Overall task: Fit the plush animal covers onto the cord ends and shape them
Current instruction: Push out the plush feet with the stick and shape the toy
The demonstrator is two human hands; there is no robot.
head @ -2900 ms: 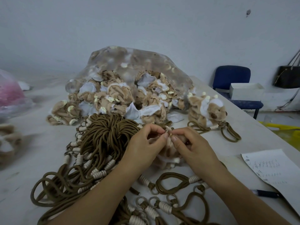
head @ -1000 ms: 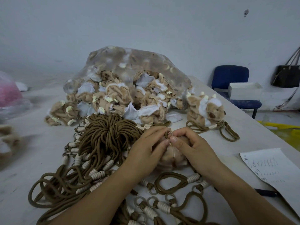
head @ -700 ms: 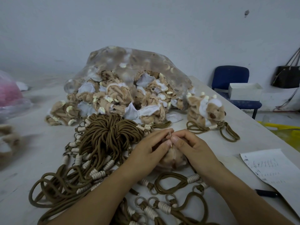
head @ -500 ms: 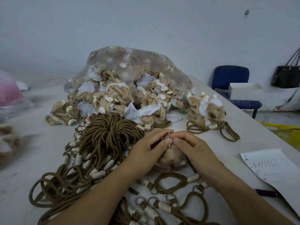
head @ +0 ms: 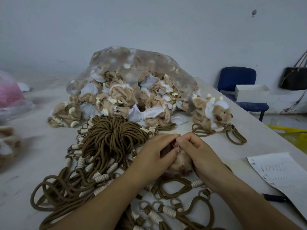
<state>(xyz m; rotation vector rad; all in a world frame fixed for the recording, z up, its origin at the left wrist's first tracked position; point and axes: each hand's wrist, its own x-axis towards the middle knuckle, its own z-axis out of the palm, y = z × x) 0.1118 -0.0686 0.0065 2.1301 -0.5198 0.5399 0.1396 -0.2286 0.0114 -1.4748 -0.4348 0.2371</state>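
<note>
Two hands are meeting over one plush cover [head: 180,165] at front-centre of the table [head: 33,155], so most of it is hiding under them. Left hand [head: 154,155] is curling over the cover's left side, thumb + forefinger pinching at its top. Right hand [head: 197,153] is pinching the same spot from the right, fingers bent. Whatever is sitting betw the fingertips is too small to make out, so can't tell if it's ring or cord end.

Visible part of the cover is showing as a tan, rounded lump, seam running down the middle, darker brown patch low down. It's resting on the table, touching the looped cords in front.

Cord pile [head: 113,136] is lying just left of the hands: brown cords w/ cream wraps and rings, bottom edge cutting off the nearest ones.

Clear bag [head: 141,63] is sitting behind, plastic cloudy, upper contents blurring. Tan/white covers are spilling out of its mouth.

Finished plush animal [head: 212,112] is sitting to the right, cord loops trailing beside it.

Paper [head: 279,175] is running off the right edge, handwriting unreadable. Pen [head: 274,197] is lying partly under it.

Pink bag [head: 8,92] is getting cut off at left.

Blue chair [head: 235,78] is standing beyond the table w/ a white box [head: 250,92] on the seat.
</note>
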